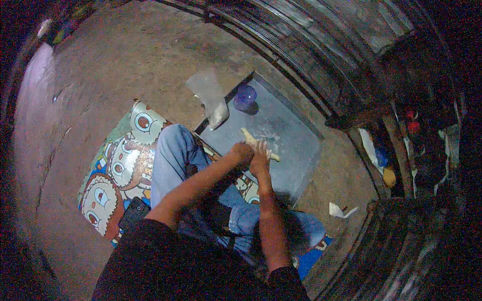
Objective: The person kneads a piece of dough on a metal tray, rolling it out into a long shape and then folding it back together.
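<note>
A long pale roll of what looks like dough (pixel 248 135) lies slantwise on a grey metal tray (pixel 296 135). My right hand (pixel 260 156) rests flat across the roll, fingers stretched out; the roll's thin end sticks out to its right. Close against it, my left hand (pixel 242 152) is curled in at the near side of the roll. What is inside its fingers, if anything, is hidden. Whitish smears, perhaps flour, mark the tray just beyond my hands. At the tray's far corner sits a round purple container (pixel 245 97).
A clear plastic bag (pixel 211 100) with something pale inside lies over the tray's left edge. I sit on a cartoon-printed mat (pixel 120 165) with a dark phone (pixel 134 210) on it. Dark metal racks (pixel 296 40) stand beyond. A white scrap (pixel 341 210) lies on the floor at right.
</note>
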Tool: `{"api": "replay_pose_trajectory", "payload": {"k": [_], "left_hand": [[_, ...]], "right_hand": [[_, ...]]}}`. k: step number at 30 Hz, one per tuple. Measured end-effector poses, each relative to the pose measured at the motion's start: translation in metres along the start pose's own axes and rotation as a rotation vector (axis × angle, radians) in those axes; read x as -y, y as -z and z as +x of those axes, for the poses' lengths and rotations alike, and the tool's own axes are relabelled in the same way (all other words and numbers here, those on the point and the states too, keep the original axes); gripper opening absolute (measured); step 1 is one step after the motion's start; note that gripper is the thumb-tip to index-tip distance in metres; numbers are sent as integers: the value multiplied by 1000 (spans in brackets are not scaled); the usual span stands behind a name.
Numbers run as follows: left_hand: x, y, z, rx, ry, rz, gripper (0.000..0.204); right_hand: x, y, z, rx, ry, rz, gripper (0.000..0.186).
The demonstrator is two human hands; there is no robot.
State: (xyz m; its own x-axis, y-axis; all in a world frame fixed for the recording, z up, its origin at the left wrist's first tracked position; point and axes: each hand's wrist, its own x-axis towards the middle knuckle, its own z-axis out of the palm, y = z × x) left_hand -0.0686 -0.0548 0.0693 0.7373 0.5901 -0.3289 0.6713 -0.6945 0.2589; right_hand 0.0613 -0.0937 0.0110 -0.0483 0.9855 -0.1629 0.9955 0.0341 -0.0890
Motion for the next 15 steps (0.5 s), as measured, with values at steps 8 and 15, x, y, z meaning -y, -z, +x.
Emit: {"api": "replay_pose_trajectory", "payload": {"k": [8,15], "left_hand": [[47,-50,52,-558,-139,-95,30],[26,-57,13,-432,-95,36,34]], "right_hand": [[19,3,-15,32,-24,-30,71],[40,45,-36,-40,1,53,51]]}}
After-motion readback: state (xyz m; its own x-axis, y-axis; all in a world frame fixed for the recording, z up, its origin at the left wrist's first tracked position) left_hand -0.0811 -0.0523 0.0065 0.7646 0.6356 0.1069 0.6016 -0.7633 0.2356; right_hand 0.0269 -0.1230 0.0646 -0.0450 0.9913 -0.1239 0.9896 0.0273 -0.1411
